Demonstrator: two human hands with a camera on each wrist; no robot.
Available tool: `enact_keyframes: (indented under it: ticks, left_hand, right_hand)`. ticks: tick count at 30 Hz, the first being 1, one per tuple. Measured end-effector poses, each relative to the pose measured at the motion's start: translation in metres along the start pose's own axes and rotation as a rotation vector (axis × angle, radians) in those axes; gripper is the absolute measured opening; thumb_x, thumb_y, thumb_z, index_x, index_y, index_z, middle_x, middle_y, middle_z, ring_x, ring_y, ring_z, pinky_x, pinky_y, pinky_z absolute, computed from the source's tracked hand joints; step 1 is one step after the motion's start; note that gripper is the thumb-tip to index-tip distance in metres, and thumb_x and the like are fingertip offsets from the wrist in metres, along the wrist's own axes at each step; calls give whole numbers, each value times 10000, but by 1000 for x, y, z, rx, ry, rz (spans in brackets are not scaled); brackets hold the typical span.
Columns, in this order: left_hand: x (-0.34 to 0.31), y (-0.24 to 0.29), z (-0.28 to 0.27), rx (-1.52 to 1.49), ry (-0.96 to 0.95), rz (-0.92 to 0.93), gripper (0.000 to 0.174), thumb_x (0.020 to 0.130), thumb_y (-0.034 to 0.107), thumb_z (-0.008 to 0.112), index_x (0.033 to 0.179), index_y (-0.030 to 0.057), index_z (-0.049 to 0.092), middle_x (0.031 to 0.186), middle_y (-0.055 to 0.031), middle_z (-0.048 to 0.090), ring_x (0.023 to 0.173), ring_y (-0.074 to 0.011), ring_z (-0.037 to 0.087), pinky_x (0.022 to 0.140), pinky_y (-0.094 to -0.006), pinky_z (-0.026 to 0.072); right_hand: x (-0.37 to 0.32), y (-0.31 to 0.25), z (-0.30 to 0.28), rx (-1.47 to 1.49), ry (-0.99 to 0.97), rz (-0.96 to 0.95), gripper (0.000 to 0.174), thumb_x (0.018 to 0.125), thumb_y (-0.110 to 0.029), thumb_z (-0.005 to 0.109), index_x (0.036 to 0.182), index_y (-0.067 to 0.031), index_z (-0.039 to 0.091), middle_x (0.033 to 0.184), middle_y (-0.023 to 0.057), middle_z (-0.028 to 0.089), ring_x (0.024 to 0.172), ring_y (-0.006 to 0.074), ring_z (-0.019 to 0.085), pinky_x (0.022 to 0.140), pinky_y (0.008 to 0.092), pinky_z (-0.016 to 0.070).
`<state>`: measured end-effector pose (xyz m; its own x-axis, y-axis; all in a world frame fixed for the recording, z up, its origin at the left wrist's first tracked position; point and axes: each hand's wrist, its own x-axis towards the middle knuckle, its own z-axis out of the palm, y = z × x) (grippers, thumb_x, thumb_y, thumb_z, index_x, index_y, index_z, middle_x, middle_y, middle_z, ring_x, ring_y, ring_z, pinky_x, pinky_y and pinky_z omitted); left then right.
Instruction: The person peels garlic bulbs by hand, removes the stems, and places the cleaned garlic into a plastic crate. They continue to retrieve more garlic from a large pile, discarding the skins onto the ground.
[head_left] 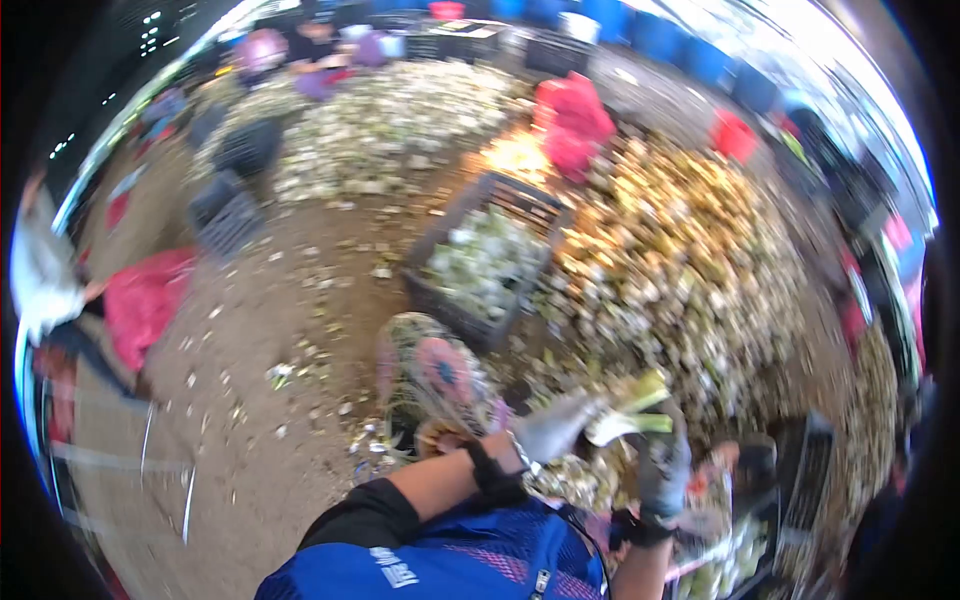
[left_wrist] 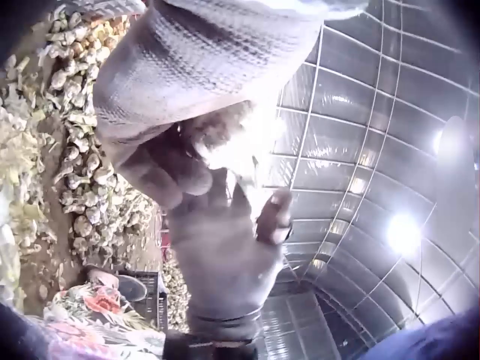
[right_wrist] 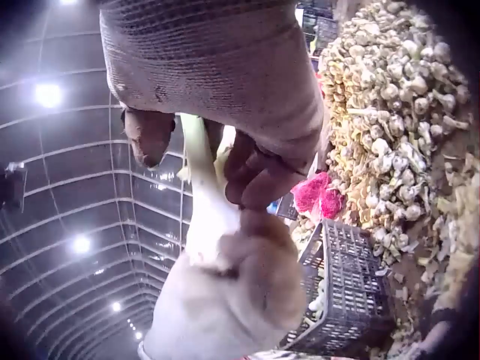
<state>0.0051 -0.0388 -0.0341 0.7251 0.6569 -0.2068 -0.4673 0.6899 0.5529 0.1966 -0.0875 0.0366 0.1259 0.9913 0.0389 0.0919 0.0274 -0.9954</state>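
Both hands wear grey knit gloves and meet on one pale vegetable [head_left: 632, 405] with a white stalk and light green leaves, held up in front of my chest. My left hand [head_left: 568, 418] grips its root end. My right hand [head_left: 664, 468] holds it from the right. In the right wrist view the right glove's fingers [right_wrist: 255, 174] curl round the white stalk [right_wrist: 201, 202], and the left glove [right_wrist: 232, 300] closes over the lower end. In the left wrist view the left glove [left_wrist: 187, 67] holds the pale vegetable [left_wrist: 238, 144], with the right glove [left_wrist: 225, 262] just below it.
A dark plastic crate [head_left: 436, 246] part-filled with trimmed greens stands ahead on the dirt floor. A large heap of vegetables [head_left: 690, 270] lies to the right, another pile [head_left: 390, 130] beyond. Red sacks [head_left: 572, 120] sit behind the crate. A person in pink [head_left: 145, 300] crouches at left.
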Motion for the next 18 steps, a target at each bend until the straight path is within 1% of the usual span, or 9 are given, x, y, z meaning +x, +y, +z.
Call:
enact_keyframes:
  ticks: [1, 2, 3, 4, 6, 7, 10, 14, 18]
  left_hand:
    - [3, 0, 15, 188, 101, 145, 480, 1070, 413, 435, 1373, 51, 524, 1142, -59, 667, 941, -117, 639, 850, -294, 538]
    - [-6, 18, 29, 401, 207, -26, 469, 1070, 412, 439, 1322, 39, 571, 1140, -56, 667, 970, -119, 633, 867, -290, 527]
    - [1, 6, 35, 60, 181, 72, 397, 1066, 338, 477, 1240, 14, 626, 1112, -46, 676, 950, -118, 618, 859, -279, 499]
    - [11, -5, 16, 672, 336, 338, 318, 1045, 249, 504, 1150, -5, 665, 1085, -37, 684, 940, -118, 606, 868, -277, 476]
    - [13, 13, 40, 477, 455, 313, 251, 1002, 189, 566, 1115, -11, 668, 1020, -38, 682, 939, -114, 610, 867, -265, 473]
    - [11, 17, 43, 456, 462, 311, 233, 989, 174, 589, 1106, -11, 669, 1009, -37, 679, 929, -97, 608, 841, -249, 468]
    - [-4, 28, 64, 546, 475, 226, 185, 981, 166, 619, 1056, 6, 675, 915, 6, 636, 811, -50, 546, 711, -210, 417]
    - [-20, 37, 60, 486, 501, 302, 158, 1000, 177, 620, 1007, 22, 647, 856, 31, 631, 710, -28, 516, 608, -195, 389]
    - [-15, 56, 40, 660, 580, 450, 301, 979, 123, 599, 1253, 0, 580, 1070, -57, 656, 925, -135, 630, 841, -289, 523]
  right_hand:
    - [0, 3, -1, 34, -35, -14, 478, 913, -314, 715, 1247, 3, 587, 1156, 84, 633, 1049, 201, 620, 916, 389, 528]
    - [-1, 11, -4, 74, -72, -31, 406, 930, -310, 700, 1176, 4, 625, 1084, 65, 655, 986, 180, 630, 875, 368, 539]
    - [1, 22, -10, -39, -44, -50, 364, 946, -321, 683, 1120, -5, 641, 1029, 49, 663, 925, 171, 636, 828, 354, 546]
    - [2, 37, -16, -150, -26, -68, 336, 962, -332, 665, 1065, -13, 657, 975, 34, 670, 864, 163, 643, 781, 340, 554]
    - [-3, 77, -24, -37, 111, -19, 342, 959, -348, 670, 1063, -23, 677, 929, 43, 680, 760, 169, 653, 731, 329, 554]
    - [-3, 75, -16, 699, 206, 139, 338, 963, -344, 665, 1028, -13, 691, 848, 60, 673, 716, 180, 655, 674, 326, 546]
    - [2, 72, -28, 629, 404, 336, 329, 978, -335, 644, 956, -9, 684, 658, 44, 608, 602, 194, 627, 581, 339, 505]
    - [9, 89, -37, 900, 475, 381, 308, 974, -352, 646, 901, -54, 638, 743, 71, 642, 666, 230, 660, 621, 362, 531]
    - [14, 100, -37, 1088, 593, 449, 374, 965, -345, 665, 1085, -11, 546, 962, 150, 652, 900, 335, 700, 797, 484, 590]
